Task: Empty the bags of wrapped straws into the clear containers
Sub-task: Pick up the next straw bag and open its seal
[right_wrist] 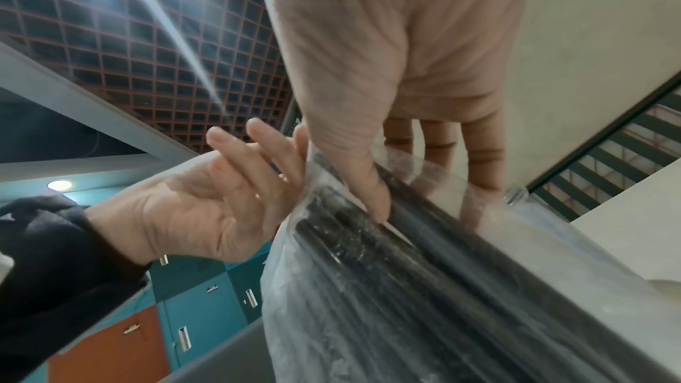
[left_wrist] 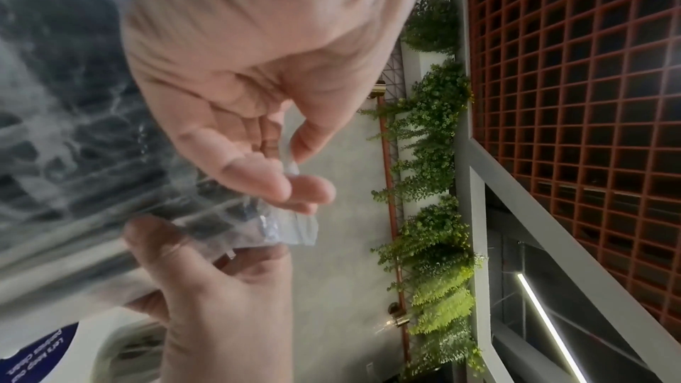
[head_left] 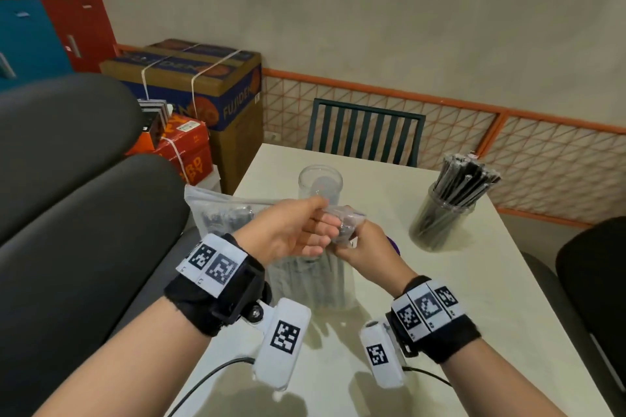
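The worktop [head_left: 440, 281] is off-white. Black straws [head_left: 464, 179] fill a clear container [head_left: 437, 223]. The clear bag [head_left: 315, 281] shows dark straws inside. Wrist bands [head_left: 210, 294] are black with black-and-white square-patterned tags. Orange lattice panels [head_left: 542, 162] line the grey wall.

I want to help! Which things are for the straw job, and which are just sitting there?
For the job: held bag of straws, second bag, empty clear container, full container.
Just sitting there: cardboard boxes, chair.
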A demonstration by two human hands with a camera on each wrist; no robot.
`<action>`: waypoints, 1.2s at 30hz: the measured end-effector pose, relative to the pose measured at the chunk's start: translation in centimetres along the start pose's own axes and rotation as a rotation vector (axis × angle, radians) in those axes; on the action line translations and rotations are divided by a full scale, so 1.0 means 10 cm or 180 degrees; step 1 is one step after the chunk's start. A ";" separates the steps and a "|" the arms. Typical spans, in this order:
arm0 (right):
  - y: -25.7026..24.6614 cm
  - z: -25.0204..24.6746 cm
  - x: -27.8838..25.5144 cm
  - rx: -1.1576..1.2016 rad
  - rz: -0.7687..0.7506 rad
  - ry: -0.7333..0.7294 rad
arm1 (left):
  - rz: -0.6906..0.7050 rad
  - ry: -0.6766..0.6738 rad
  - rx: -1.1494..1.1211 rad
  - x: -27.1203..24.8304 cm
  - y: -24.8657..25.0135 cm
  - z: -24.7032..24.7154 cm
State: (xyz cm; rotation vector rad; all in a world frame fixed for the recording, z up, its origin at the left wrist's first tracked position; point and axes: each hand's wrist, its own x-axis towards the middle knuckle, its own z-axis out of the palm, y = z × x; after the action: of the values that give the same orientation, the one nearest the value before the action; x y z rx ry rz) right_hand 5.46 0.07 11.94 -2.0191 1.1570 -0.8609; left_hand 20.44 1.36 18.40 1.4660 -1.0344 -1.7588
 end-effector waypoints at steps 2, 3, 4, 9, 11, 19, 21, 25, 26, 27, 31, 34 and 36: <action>0.01 0.01 -0.01 -0.0085 0.0003 0.0018 | 0.0081 0.0064 -0.0145 0.02 -0.03 0.04; 0.03 0.00 -0.02 -0.0128 0.0073 0.0003 | 0.0137 0.0091 -0.0243 0.03 -0.06 0.06; 0.02 -0.04 -0.03 -0.0146 0.0156 -0.0065 | 0.0218 0.0122 -0.0361 0.03 -0.08 0.07; -0.21 -0.36 -0.09 0.0200 0.0398 -0.0362 | 0.0750 0.0337 -0.0717 0.07 -0.23 0.10; -0.32 -0.45 -0.06 -0.0207 0.0151 0.0018 | 0.0889 0.0377 -0.0735 0.08 -0.27 0.15; -0.45 -0.56 0.01 -0.1470 -0.0063 0.0305 | 0.1192 0.0318 -0.0540 0.10 -0.35 0.29; -0.46 -0.59 0.01 -0.1366 0.0062 0.0062 | 0.1179 0.0333 -0.0510 0.11 -0.35 0.29; -0.43 -0.65 0.05 -0.1390 0.0296 -0.0056 | 0.1172 0.0365 -0.0469 0.13 -0.37 0.33; -0.42 -0.64 0.07 -0.1455 0.0343 -0.0050 | 0.1185 0.0370 -0.0470 0.14 -0.37 0.35; -0.40 -0.63 0.08 -0.1555 0.0374 -0.0018 | 0.1199 0.0368 -0.0479 0.14 -0.37 0.35; -0.31 -0.72 0.13 -0.1711 0.0583 0.0378 | 0.1210 0.0335 -0.0435 0.15 -0.42 0.33; -0.35 -0.84 0.10 -0.1210 0.0666 0.0133 | 0.1256 0.0376 -0.0399 0.17 -0.43 0.30; -0.41 -0.81 0.08 -0.1217 0.0642 -0.0215 | 0.1306 0.0423 -0.0409 0.20 -0.42 0.32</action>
State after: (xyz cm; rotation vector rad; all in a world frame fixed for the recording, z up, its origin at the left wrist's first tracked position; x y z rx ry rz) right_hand 1.31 -0.62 20.00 -2.1587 1.5478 -0.4942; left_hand 17.04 2.36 14.08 1.1747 -1.0449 -1.3902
